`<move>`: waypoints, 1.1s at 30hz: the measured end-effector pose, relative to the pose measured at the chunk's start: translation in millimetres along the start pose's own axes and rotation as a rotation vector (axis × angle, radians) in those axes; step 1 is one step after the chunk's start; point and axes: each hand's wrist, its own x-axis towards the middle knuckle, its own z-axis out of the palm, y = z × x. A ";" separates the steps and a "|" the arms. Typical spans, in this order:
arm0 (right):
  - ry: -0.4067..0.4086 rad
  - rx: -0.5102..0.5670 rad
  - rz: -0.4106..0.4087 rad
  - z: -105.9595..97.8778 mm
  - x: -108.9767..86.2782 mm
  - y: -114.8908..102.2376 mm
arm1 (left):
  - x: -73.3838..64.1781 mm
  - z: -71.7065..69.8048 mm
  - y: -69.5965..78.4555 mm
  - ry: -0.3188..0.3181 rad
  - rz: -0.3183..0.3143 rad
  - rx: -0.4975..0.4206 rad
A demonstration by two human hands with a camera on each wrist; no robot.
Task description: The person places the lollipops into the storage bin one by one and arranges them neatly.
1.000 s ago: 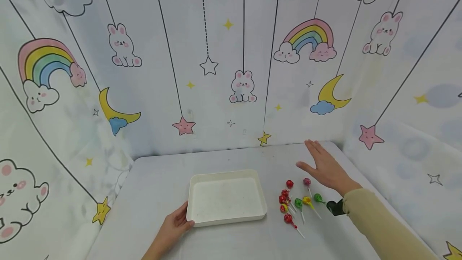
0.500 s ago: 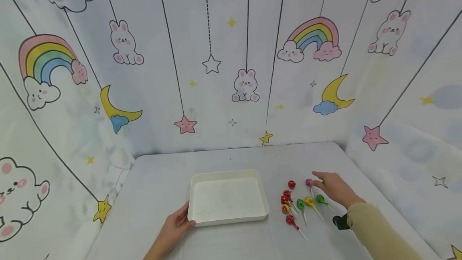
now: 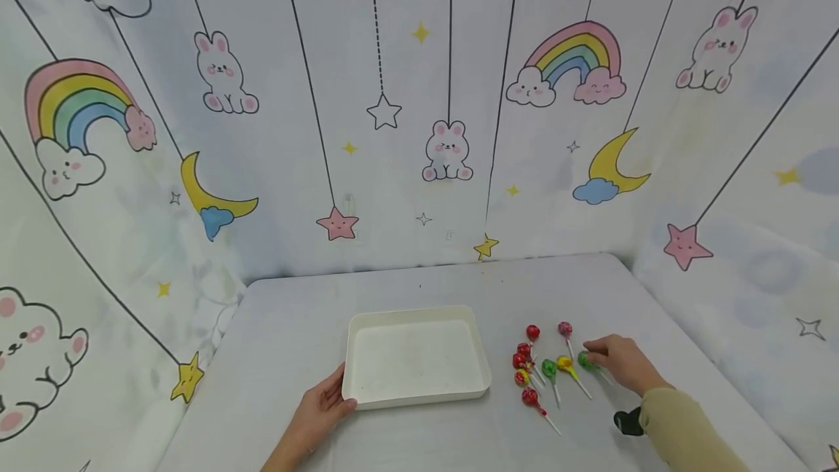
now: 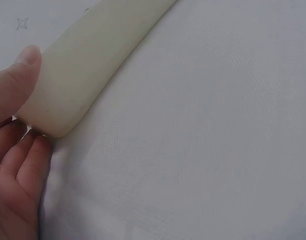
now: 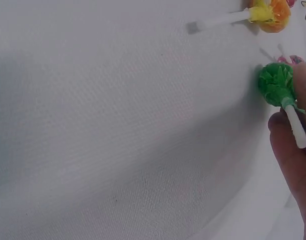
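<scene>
At its near left corner, my left hand point(image 3: 320, 405) holds a shallow white rectangular tray point(image 3: 416, 355). In the left wrist view the thumb point(image 4: 28, 70) lies over the tray's rim and the curled fingers point(image 4: 33, 160) lie beneath its corner. To the right, my right hand point(image 3: 625, 363) has thumb and fingers about a green-wrapped lollipop point(image 3: 588, 360). The right wrist view shows this green lollipop point(image 5: 277, 84) between thumb and fingers, its white stick pointing back toward the camera. Part of that hand is cut off by the frame edge.
Several lollipops lie left of my right hand: a yellow one point(image 3: 565, 364), another green one point(image 3: 549, 368), a pink one point(image 3: 565, 329) and a red one point(image 3: 529, 396) among them. A white cloth covers the table point(image 3: 288, 326). Cartoon-printed curtains point(image 3: 393, 188) rise behind and beside it.
My right hand has come down from above the table's far right, past the pink lollipop, to the green lollipop. My left hand and the tray stay in place.
</scene>
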 end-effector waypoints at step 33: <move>-0.112 0.313 -0.048 -32.6 3.1 -3.9 | 1.4 -0.6 -2.2 -0.002 -0.026 -0.038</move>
